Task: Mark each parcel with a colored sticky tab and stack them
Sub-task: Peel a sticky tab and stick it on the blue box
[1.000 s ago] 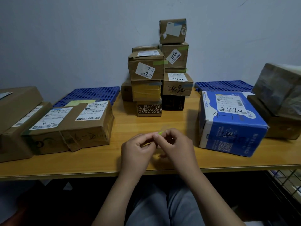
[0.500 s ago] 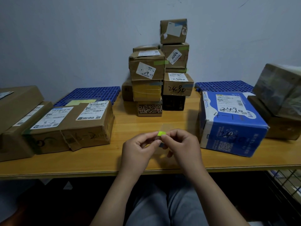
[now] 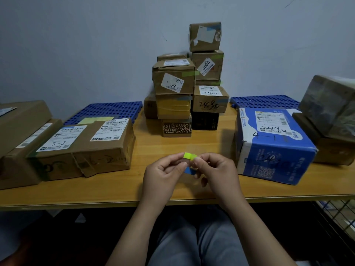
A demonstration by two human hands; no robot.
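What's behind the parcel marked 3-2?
A blue perforated mat with a yellowish sheet at its near edge. The parcel covers their front parts, so anything there is hidden.

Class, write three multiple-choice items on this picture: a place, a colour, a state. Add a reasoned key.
1. Where on the table is the blue parcel? A right; B left; C centre back.
2. What colour is the sticky tab at the fingertips? A red; B green; C white.
3. What are the left hand and right hand doing? A lying flat; B lifting a box; C pinching the tab.
1 A: it lies right of both hands. 2 B: bright green shows. 3 C: both hands' fingertips close on it.
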